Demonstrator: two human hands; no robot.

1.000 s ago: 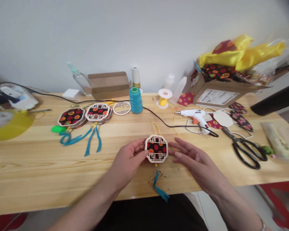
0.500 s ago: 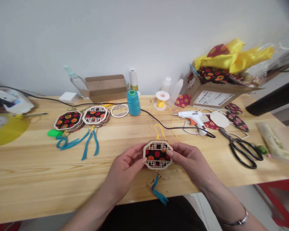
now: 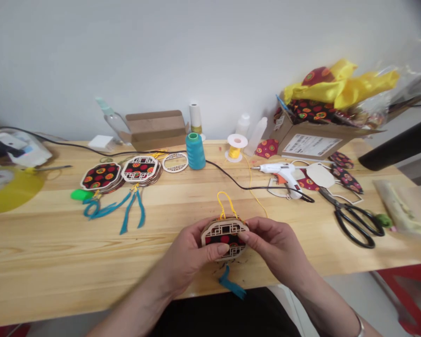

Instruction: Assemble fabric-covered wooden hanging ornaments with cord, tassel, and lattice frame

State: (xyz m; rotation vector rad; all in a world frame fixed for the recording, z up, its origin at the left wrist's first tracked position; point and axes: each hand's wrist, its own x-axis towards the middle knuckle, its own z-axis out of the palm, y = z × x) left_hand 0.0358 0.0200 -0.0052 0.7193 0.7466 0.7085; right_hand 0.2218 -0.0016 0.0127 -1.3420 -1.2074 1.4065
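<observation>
Between my two hands is a wooden fretwork pendant [image 3: 228,239] with a dark, red-dotted fabric centre, held low over the table's front edge. My left hand [image 3: 192,250] grips its left side, thumb lying across the lower front. My right hand [image 3: 272,241] pinches its right edge, thumb on the front face; the fingers behind are hidden. A yellow cord loop [image 3: 226,202] rises from its top. Below it hangs a blue tassel [image 3: 231,284]. Two stacks of similar pendants, a fabric-faced stack [image 3: 101,177] and a fretwork-faced stack [image 3: 141,169], lie at left with blue tassels.
A white glue gun [image 3: 279,172] with a black cord and black-handled scissors [image 3: 354,217] lie to the right. Behind stand a teal thread cone [image 3: 195,152], a yellow cord spool [image 3: 236,149] and a cardboard box [image 3: 308,138] of fabric. A wooden oval frame [image 3: 175,162] lies beside the cone.
The pendant has moved slightly down and left and tipped back, its top edge now showing. My left thumb has slid from its edge onto its front.
</observation>
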